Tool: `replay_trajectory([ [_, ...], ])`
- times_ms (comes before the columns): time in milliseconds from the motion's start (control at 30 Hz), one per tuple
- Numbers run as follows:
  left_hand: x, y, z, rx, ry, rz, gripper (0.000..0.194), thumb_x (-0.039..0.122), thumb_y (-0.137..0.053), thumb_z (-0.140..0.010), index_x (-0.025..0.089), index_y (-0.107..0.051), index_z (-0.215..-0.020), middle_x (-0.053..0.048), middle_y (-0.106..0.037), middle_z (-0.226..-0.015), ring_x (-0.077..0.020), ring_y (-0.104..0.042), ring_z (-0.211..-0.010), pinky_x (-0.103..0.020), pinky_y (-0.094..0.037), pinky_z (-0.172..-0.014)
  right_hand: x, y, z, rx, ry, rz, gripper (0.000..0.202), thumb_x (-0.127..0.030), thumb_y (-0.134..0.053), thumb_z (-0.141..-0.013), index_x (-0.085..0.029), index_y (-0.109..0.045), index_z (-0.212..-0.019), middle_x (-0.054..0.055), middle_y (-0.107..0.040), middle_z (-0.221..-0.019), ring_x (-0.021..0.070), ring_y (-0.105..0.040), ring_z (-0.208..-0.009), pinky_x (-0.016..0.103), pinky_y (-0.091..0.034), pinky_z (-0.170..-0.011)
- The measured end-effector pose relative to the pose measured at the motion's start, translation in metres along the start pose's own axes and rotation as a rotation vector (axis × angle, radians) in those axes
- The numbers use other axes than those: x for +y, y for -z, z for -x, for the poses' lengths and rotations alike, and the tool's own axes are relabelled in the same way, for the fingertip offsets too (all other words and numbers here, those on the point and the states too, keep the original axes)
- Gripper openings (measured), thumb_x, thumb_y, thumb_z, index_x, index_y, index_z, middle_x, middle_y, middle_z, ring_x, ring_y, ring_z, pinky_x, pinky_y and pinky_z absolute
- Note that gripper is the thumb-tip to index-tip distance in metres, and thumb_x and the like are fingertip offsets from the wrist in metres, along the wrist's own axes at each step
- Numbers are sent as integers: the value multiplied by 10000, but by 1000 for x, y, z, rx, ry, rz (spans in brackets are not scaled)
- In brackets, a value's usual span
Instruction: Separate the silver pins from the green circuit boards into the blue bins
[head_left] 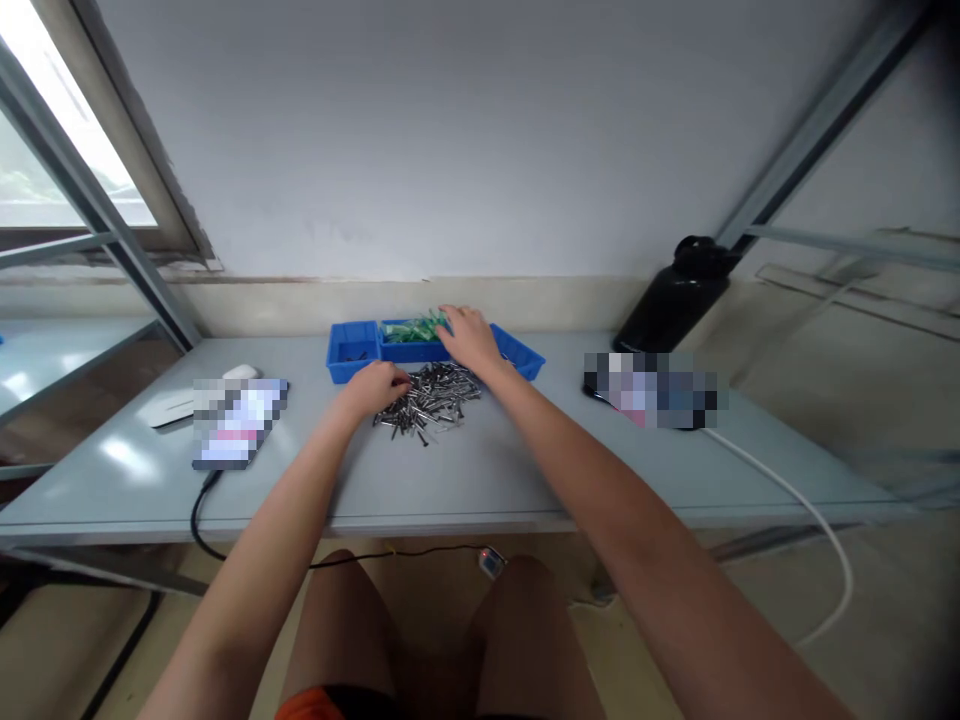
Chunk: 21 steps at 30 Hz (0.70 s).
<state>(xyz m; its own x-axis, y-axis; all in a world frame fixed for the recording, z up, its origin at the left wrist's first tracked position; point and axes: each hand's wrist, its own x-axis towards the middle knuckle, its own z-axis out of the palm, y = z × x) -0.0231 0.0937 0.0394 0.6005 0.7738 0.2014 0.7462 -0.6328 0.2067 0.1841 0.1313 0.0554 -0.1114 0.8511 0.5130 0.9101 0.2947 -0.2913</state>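
Observation:
A loose heap of dark metal screws (429,398) lies on the grey table in front of the blue bins. My left hand (371,388) rests at the heap's left edge, fingers curled together; what they pinch, if anything, is hidden. Behind the heap, a blue bin (415,352) holds green plastic pieces (412,329), which look like small bags or sleeves. Over this bin's right end is my right hand (471,338). Its fingers bend down at the green pieces, and I cannot make out what is between them.
Another blue bin (354,369) with a few dark bits stands left; a third blue bin (531,358) sits right, partly behind my right wrist. Phones lie at left (244,425) and right (649,390), both cabled. A black bottle (667,305) stands at the back right.

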Motion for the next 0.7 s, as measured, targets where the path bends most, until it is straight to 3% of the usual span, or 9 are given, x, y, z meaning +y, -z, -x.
replay_trajectory([
  [100, -1, -2, 0, -8, -7, -1, 238, 236, -525, -829, 209, -755, -888, -84, -721, -903, -229, -649, -852, -305, -470, -777, -2, 11, 27, -80, 116, -119, 274, -220, -443, -902, -168, -652, -1072, 107, -666, -1024, 225, -584, -965, 330, -423, -863],
  [267, 1, 2, 1, 28, -29, -57, 263, 270, -508, -845, 198, -749, -920, -103, -692, -889, -234, -629, -851, -318, -458, -785, -2, 22, 58, -320, 249, -216, 181, -242, -578, -849, -186, -689, -980, 60, -674, -886, 174, -601, -839, 282, -433, -772],
  [533, 15, 9, 5, 125, -50, -20, 290, 281, -490, -864, 172, -716, -1007, -115, -682, -956, -242, -614, -899, -349, -462, -826, -4, 21, 59, -490, 237, -188, 110, -209, -636, -805, -210, -721, -874, 42, -708, -856, 173, -623, -787, 269, -425, -695],
  [700, 24, 7, 5, 66, -49, 37, 254, 238, -497, -848, 187, -722, -953, -99, -696, -937, -231, -634, -851, -327, -477, -772, 0, 12, 60, -539, 221, -160, 122, -189, -631, -805, -203, -731, -874, 43, -719, -848, 175, -633, -785, 263, -425, -699],
])
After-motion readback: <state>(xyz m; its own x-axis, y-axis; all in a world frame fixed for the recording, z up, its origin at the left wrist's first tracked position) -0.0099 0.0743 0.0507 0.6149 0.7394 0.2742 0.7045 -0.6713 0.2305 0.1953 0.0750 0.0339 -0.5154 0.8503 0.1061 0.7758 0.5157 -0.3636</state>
